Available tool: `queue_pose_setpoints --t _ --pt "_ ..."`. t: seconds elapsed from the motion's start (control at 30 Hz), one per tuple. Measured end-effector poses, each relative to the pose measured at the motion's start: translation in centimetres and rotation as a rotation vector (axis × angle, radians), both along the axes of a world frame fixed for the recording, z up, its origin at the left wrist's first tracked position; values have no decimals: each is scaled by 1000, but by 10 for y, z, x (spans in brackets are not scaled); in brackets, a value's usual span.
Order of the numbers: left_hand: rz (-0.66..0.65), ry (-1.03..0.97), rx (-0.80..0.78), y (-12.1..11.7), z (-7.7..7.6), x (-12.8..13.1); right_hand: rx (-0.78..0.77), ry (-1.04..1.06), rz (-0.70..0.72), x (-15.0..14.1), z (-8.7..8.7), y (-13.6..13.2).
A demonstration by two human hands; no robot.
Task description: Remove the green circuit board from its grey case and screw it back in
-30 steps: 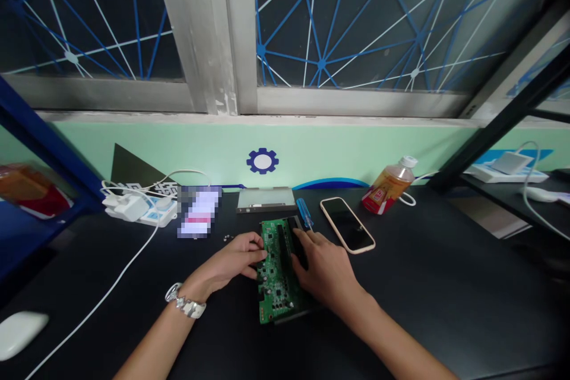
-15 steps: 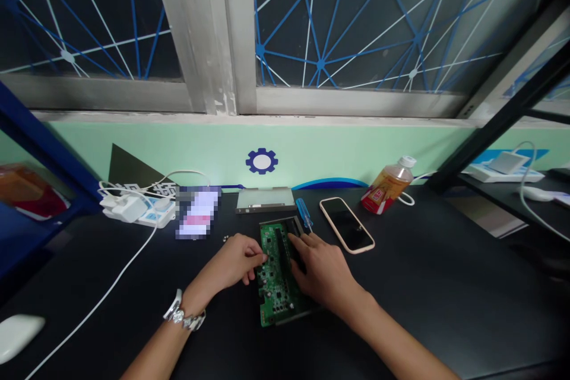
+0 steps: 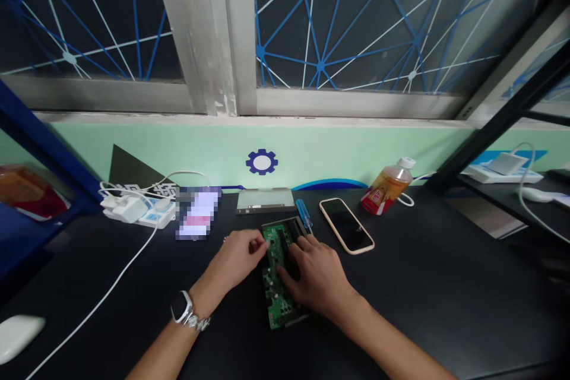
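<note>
A green circuit board [image 3: 278,291] lies on the black desk [image 3: 445,285] in front of me. My left hand [image 3: 238,258], with a watch on its wrist, has its fingers curled against the board's upper left edge. My right hand [image 3: 312,273] lies over the board's right half, fingers bent and pressing on a black part along that side. A blue-handled screwdriver [image 3: 304,214] lies just beyond the board, and small screws [image 3: 225,240] sit close to my left hand.
A phone [image 3: 346,224] lies face up right of the board, an orange drink bottle [image 3: 388,186] behind it. A grey metal plate [image 3: 265,199] rests by the wall. At the left are a power strip with chargers [image 3: 136,209], a white cable and a white mouse [image 3: 20,332].
The board has turned slightly, its near end swinging right. My left hand slid up to the board's top left corner; my right hand moved further over the board.
</note>
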State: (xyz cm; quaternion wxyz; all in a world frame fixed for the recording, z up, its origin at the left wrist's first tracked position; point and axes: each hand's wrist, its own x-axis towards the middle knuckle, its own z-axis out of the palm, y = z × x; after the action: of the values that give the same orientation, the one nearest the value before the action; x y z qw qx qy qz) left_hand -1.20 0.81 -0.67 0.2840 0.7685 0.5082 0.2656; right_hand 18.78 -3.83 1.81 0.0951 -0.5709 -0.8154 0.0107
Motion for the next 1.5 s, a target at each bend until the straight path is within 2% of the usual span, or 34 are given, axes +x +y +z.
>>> queue_pose_setpoints --t 0.07,0.17,0.37,0.73,1.1,1.33,1.5 --pt "70 -41 152 5 0 4 16 -23 11 -3 -3 0" --pt "69 -63 278 14 -5 12 29 -42 25 -5 -8 2" --pt "-23 -61 209 22 -12 16 54 -10 -9 -4 -12 2" --pt "-48 -102 193 22 -8 10 51 -39 -33 -4 -10 -1" --pt "-62 -86 194 22 -8 6 41 -47 -119 6 -8 4" --pt "-44 -53 206 21 -9 5 19 -48 -145 9 4 1" --pt "-37 -27 220 21 -8 4 -64 -79 -203 22 12 4"
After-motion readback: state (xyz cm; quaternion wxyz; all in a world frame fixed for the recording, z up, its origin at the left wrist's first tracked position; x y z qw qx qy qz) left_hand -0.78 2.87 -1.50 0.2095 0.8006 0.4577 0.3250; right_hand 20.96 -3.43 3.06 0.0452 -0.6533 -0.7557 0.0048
